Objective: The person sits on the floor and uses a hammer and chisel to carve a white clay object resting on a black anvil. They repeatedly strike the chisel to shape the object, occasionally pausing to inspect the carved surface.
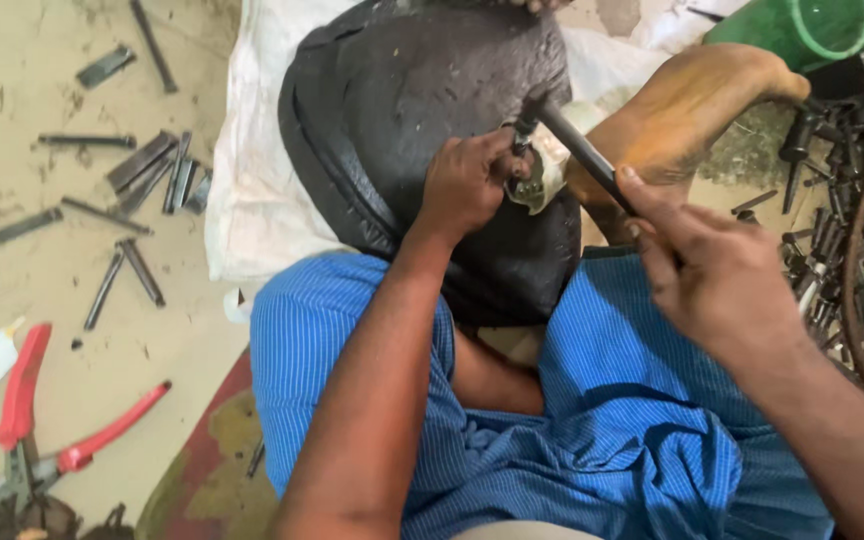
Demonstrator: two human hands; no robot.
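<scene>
Head view: a seated person in blue striped cloth, seen from above, works on a small metal piece against a dark block on the floor.
Left hand (467, 185): fingers closed, pinching the small pale metal piece (532, 190) and steadying it at the block's right edge.
Right hand (717, 275): fist clamped on the dark handle of a hammer (577, 145), thumb along the shaft; the head is just above the piece, close to the left fingers.
Hands: apart, linked only through tool and piece.
Block (412, 120): large, rounded, black, lying on a white sack (252, 150) in front of the knees.
Foot (687, 110): bare, just right of the piece, seemingly bracing the work.
Floor left: loose dark metal bars (142, 165) scattered well away; red-handled pliers (62, 440) near the bottom corner.
Floor right: a heap of dark metal parts (852, 230) and a green bucket (812, 30) at the top edge.
Doing it well, as a judgement: keep the piece seated flat on the block, keep the left fingertips low and clear of the hammer's path, use short square taps, and hold the foot firm so nothing skips sideways.
Unclear: the piece's exact shape, since fingers cover much of it.
</scene>
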